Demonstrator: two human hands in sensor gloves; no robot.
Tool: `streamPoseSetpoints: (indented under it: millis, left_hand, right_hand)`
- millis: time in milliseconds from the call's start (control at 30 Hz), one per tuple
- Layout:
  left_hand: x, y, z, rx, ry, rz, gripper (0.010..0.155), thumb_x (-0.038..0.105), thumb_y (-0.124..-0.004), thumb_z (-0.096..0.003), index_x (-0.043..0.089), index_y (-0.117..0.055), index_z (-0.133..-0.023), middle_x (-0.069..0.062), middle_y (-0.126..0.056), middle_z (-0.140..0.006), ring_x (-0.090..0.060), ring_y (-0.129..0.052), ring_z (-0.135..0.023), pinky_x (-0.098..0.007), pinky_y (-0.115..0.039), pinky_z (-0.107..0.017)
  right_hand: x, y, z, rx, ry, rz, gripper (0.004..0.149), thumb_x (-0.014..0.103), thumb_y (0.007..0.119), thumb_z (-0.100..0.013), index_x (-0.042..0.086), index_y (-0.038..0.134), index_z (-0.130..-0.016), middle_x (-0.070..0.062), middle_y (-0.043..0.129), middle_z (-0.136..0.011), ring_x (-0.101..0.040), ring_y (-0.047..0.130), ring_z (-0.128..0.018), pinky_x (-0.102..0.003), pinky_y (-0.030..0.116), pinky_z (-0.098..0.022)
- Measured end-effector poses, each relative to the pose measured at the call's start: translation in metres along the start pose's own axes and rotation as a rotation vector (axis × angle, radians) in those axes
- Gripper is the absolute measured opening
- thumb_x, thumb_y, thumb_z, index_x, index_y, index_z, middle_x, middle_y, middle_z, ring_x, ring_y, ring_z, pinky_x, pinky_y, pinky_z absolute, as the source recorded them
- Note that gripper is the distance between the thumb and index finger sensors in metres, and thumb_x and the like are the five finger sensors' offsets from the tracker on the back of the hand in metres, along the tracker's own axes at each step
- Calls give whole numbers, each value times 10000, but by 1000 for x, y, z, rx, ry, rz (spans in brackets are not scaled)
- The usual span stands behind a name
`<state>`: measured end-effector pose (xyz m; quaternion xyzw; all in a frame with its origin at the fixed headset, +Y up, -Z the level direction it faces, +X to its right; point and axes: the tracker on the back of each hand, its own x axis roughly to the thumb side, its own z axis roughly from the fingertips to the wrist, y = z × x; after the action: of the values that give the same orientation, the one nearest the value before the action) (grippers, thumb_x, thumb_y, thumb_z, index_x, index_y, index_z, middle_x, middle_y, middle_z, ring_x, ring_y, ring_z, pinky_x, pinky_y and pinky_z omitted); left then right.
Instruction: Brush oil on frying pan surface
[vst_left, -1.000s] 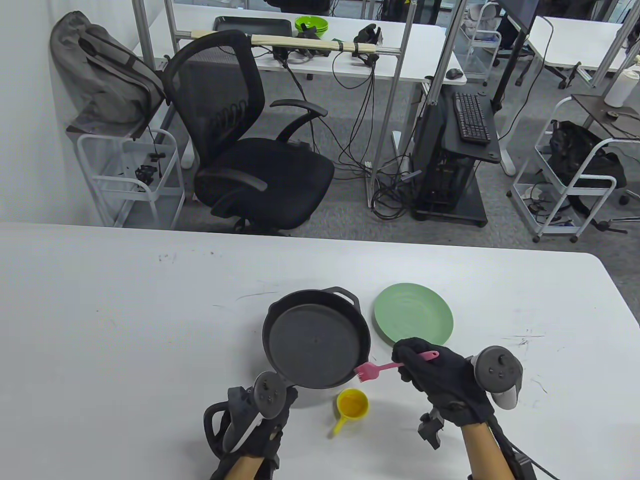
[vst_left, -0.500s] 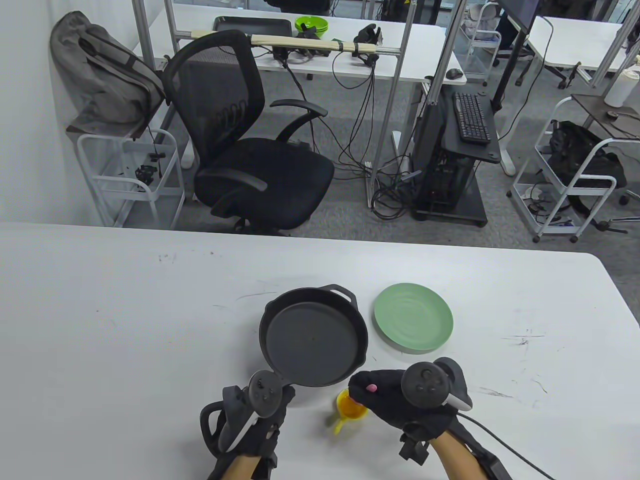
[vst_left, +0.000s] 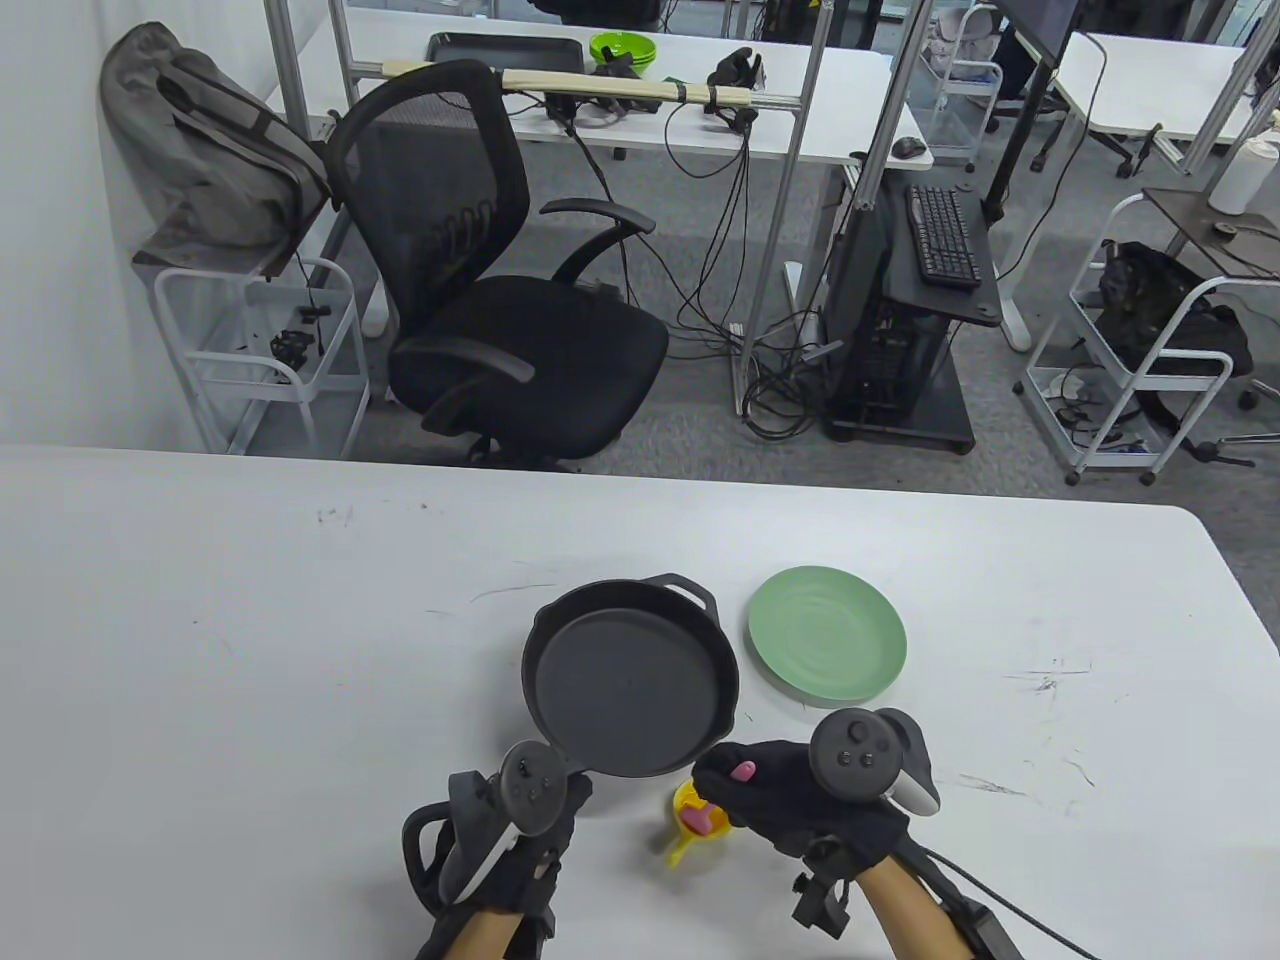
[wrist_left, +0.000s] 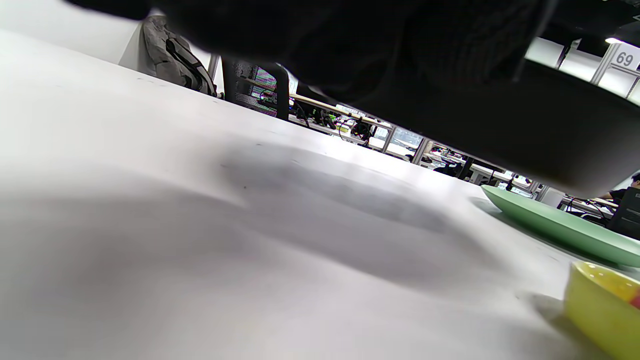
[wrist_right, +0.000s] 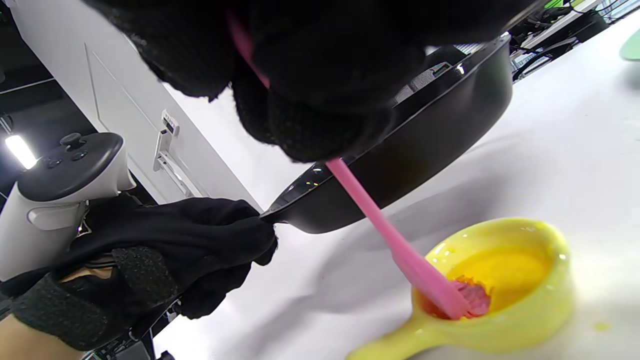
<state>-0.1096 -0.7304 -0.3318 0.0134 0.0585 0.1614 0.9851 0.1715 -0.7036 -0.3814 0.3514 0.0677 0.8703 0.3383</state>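
Observation:
A black frying pan is held above the white table, tilted; in the right wrist view its underside is off the surface. My left hand grips its handle, seen in the right wrist view. My right hand grips a pink silicone brush, whose bristles dip into yellow oil in a small yellow cup. In the table view the cup is partly hidden under my right hand. The handle end of the brush pokes out of my fist.
A green plate lies right of the pan, also seen in the left wrist view. The white table stretches left and far. An office chair and carts stand beyond the far edge.
My right hand swung the brush from beside the pan's rim down and left, and its bristles now sit in the oil cup. The pan shifted slightly in my left hand.

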Motion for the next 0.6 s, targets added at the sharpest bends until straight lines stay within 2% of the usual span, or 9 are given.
streamPoseSetpoints:
  millis: [433,600]
  left_hand:
    - [0,0,0,2,0,1,598,553,-823,-513,59,-843,-849,11,-978,-431,-146,-963,-171,-385,-841,-178]
    - [0,0,0,2,0,1,598,552,-823,-513,57,-843,-849,10,-978,-432,-146,-963,-171,-385,-841,-178]
  right_hand:
    - [1,-20,8,-100,-8,-12,412,500,731,-591,205,852,-853,-149,993,-520,-96,938,-219,-243,830,-125]
    - [6,-16,7,-76,-16,-13,411,500,733,-591,206,854,-850,-145,996,-514,-94,939,-215,-241,830,-121]
